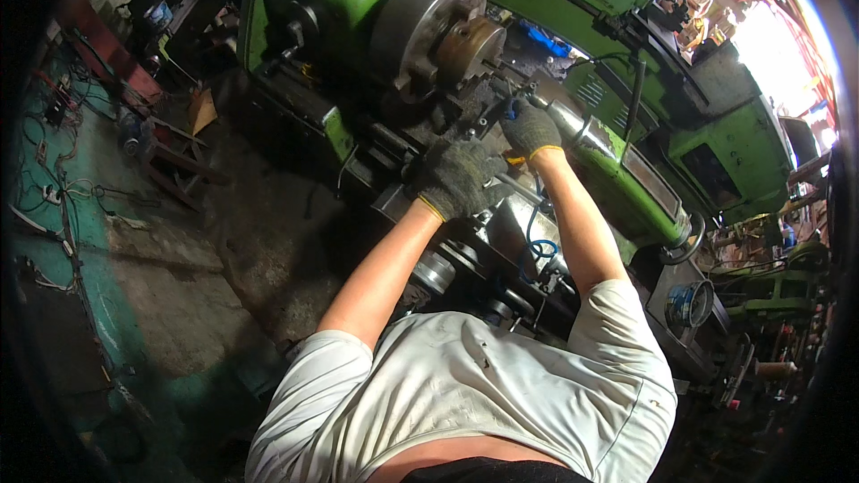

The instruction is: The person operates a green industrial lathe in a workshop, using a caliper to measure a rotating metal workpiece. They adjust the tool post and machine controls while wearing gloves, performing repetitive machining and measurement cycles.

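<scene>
Two knitted gloves of coarse dark-grey yarn, each edged at the wrist with a yellow band, are worn on the left hand (456,181) and the right hand (531,131). Both are held close together over the dark metal tool post (483,122) of a lathe (335,0), which is situated just beyond the fingers and in front of the chuck. The left grip is curled loosely downward, but whether anything is enclosed by it cannot be told. The right grip is bent inward, with a small blue piece (512,110) seen at its fingertips; how far it is closed, and on what, is hidden.

The lathe is cast in heavy, rounded forms and coated in glossy green paint. One chuck (416,31), a thick disc of dull grey steel, is mounted on it, and one short brownish metal cylinder (472,49) is carried at its face. One smooth, shiny steel cylinder (580,125) is seen beyond the right hand. Below the hands, one thin blue hose (542,248) is bent into a loop. One round-rimmed handwheel (686,241) is fitted at the right end, and one open round tin (689,306) is placed nearer. A creased pale cotton shirt (474,376) is marked with small dark stains.
</scene>
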`<state>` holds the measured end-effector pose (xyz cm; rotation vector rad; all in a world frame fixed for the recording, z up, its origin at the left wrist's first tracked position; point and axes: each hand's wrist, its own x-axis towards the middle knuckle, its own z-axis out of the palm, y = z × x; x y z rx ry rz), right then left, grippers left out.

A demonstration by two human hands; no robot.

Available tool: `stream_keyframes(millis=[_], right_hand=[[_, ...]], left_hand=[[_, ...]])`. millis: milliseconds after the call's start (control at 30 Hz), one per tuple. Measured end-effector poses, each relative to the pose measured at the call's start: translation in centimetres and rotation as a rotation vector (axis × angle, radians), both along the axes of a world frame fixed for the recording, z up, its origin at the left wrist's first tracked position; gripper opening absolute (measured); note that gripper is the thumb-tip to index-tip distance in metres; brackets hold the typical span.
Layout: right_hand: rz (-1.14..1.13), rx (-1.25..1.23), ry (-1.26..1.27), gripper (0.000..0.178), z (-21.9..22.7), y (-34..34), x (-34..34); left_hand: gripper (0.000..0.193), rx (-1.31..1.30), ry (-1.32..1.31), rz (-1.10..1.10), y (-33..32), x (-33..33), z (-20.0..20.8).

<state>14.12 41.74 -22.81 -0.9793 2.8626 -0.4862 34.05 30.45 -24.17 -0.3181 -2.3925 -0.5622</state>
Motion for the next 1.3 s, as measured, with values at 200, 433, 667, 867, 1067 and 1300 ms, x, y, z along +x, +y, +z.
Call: stream_keyframes(millis=[200,433,667,867,1067,1300], right_hand=[[-0.012,-0.03,0.007,0.047,-0.8,0.0,-0.4],[0.113,-0.04,0.297,0.052,-7.8,3.7,-12.5],[0.383,-0.178,-0.362,0.05,-2.2,0.2,-16.9],[0.329,-0.142,-0.039,0.044,-7.1,-5.6,-20.5],[0.196,0.055,0.039,0.04,0.2,-4.9,-9.1],[-0.028,0.088,-0.053,0.055,1.5,1.1,-2.8]], left_hand=[[0.038,0.001,0.014,0.004,0.0,-0.1,-0.3],[0.041,0.036,0.154,-0.044,0.5,-1.3,-1.7],[0.047,0.016,0.027,0.025,-0.9,0.1,-0.9],[0.043,0.083,0.025,-0.042,-0.2,-0.6,-0.8],[0.041,0.1,0.012,-0.029,-0.6,-0.5,-1.7],[0.038,0.109,0.015,-0.052,-0.1,-0.2,-0.5]])
